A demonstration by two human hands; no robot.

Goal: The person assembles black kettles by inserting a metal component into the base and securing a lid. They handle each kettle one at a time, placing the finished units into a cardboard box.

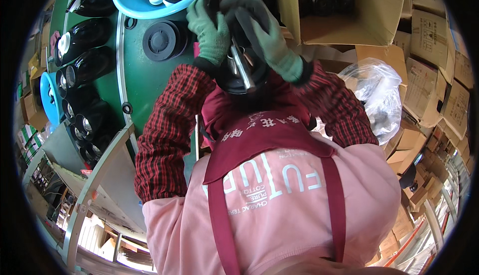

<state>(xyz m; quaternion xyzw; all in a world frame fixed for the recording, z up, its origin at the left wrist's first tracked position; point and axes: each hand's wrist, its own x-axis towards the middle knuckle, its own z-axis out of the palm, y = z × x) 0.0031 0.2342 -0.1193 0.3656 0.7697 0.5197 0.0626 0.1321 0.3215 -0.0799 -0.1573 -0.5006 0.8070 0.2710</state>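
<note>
My left hand (212, 38), in a grey-green knit glove, is closed at a dark, smeared shape in front of me. My right hand (279, 53), gloved alike, curls at the other side of that shape; motion blurs its fingers. What they grip cannot be made out. Just below the hands, close to my apron, sits a round black part (234, 84) with a shiny metal rod (242, 68) slanting across it. Left of my left hand, a stack of round black discs (160, 40) lies on the green table (144, 88).
A blue basin (144, 14) holds white and black caps. Several glossy black vessels (90, 68) line the table's left side. At the far right stands an open cardboard box (349, 36) with black parts inside. A clear plastic bag (381, 95) and stacked cartons (426, 38) are to the right.
</note>
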